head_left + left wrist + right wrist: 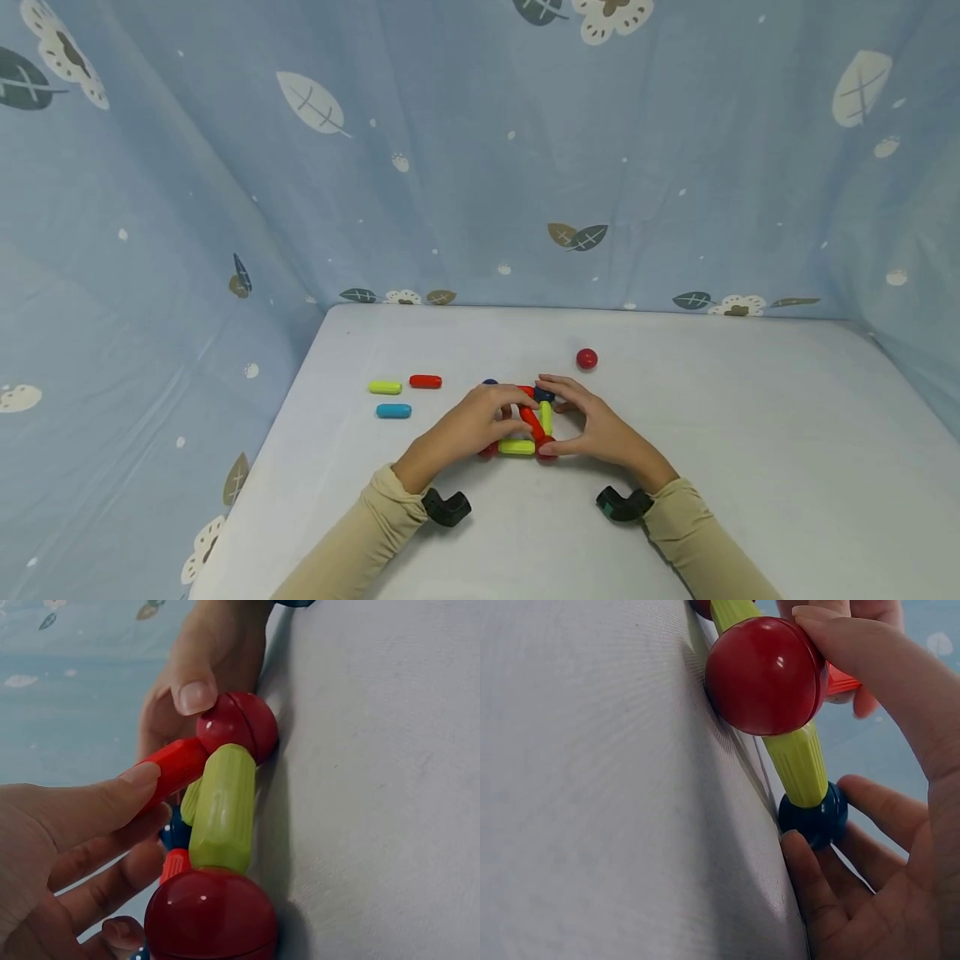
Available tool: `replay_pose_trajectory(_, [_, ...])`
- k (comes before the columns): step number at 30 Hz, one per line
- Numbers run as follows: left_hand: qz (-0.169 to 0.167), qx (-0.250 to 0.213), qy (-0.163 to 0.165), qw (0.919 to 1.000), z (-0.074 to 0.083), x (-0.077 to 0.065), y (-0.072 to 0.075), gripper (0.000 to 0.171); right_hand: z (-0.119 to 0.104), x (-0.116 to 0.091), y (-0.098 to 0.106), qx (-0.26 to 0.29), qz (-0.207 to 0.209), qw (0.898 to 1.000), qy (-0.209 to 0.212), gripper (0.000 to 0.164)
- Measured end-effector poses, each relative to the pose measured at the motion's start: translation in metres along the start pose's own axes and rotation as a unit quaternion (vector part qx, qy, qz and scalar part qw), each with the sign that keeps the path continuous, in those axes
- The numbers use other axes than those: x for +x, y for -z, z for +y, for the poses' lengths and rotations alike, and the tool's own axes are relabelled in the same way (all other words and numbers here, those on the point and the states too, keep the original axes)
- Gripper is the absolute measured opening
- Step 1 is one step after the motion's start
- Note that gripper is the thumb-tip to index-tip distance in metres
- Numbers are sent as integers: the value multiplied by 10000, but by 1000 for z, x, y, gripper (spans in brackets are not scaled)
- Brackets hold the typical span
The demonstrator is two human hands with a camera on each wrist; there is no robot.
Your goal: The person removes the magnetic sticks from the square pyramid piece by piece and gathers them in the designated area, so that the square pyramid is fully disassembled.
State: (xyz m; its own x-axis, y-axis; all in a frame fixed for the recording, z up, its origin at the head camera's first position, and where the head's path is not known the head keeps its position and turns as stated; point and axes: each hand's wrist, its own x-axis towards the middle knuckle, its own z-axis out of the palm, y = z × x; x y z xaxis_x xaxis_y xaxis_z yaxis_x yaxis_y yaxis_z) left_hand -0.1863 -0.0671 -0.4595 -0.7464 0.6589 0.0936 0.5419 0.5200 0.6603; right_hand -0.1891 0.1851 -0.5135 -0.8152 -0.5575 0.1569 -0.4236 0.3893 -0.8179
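Note:
A frame of balls and rods sits on the table between the two hands. My left hand [474, 418] pinches a red rod [176, 766] that slants up from the near right red ball [236, 726]. My right hand [600, 427] spans the frame's right side: its thumb touches that red ball, its fingers are around the far blue ball [816, 816]. A yellow-green rod [799, 761] joins these two balls. Another yellow-green rod [516, 447] runs along the near side to a second red ball [210, 919]. The left hand partly hides the far left blue ball [490, 382].
On the left of the table [750, 467] lie a loose yellow-green rod [385, 387], a red rod [425, 382] and a blue rod [393, 411]. One loose red ball [587, 359] rests behind the frame. Blue patterned cloth [480, 183] hangs at the back and sides.

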Motion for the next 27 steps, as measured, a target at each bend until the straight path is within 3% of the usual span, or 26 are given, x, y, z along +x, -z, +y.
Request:
replay_pose_trajectory(14, [89, -14, 91, 9999, 0, 1, 5, 25, -5, 0, 1, 22, -57, 10000, -19, 90])
replay_pose_trajectory(22, [986, -563, 605, 9917, -3, -6, 27, 20, -7, 3, 1, -74, -115, 9997, -196, 89])
replay_pose_trajectory(27, [829, -582, 632, 9929, -5, -7, 32, 19, -6, 1, 0, -119, -87, 9995, -294, 88])
